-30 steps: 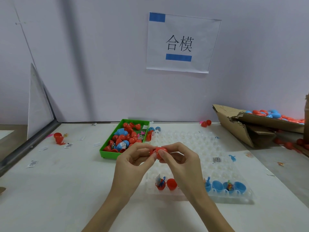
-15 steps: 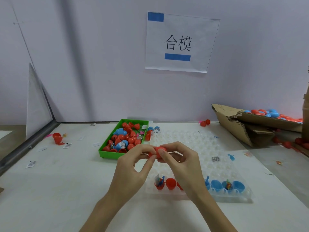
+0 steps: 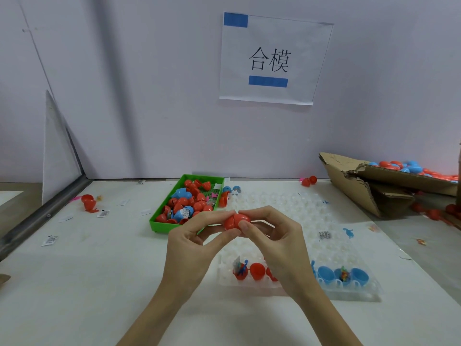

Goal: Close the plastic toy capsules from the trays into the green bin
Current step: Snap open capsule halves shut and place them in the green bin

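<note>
Head view. I see both hands raised above the white bench (image 3: 74, 283), meeting over the near part of the clear tray (image 3: 349, 293). My left hand (image 3: 192, 248) and right hand (image 3: 277, 243) each pinch one end of a red capsule (image 3: 235, 222), thumb and forefinger curled round it; its two halves meet at a visible seam, held in the air just right of the green bin (image 3: 159, 224). The fingers (image 3: 212, 216) of the left hand close narrowly on the capsule's left half, those of the right on its right half.

The green bin lies behind the left hand and holds a heap of red and blue capsules. In the tray's front row stand open red halves (image 3: 257, 270), one with a small toy in it, and to the right open blue halves (image 3: 326, 274). A torn cardboard box (image 3: 354, 186) with more capsules rests at the far right. A paper sign (image 3: 269, 58) hangs on the wall.
</note>
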`<state>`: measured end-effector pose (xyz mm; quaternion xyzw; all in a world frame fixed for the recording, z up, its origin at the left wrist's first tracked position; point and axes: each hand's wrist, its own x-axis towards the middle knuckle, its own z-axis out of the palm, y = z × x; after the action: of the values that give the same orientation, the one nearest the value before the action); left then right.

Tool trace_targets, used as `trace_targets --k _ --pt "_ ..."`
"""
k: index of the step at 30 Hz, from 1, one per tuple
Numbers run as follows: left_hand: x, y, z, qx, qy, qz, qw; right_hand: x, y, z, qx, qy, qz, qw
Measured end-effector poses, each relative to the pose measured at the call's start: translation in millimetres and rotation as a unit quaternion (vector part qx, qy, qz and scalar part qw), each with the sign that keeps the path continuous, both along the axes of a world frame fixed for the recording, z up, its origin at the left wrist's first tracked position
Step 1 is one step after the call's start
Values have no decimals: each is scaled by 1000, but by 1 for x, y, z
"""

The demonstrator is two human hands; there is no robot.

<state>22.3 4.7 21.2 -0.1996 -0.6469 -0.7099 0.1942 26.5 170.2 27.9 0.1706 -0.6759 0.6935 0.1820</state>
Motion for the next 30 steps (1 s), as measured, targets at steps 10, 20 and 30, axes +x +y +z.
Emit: trace_targets --k 10,20,30 --pt "2 -3 -1 -49 24 26 998 3 3 0 22 -5 28 999" --pt "2 -2 -7 -175 145 164 960 6 -5 -12 89 56 -49 993" --pt "-4 -4 -15 -283 235 220 904 7 -19 -16 113 39 -76 990"
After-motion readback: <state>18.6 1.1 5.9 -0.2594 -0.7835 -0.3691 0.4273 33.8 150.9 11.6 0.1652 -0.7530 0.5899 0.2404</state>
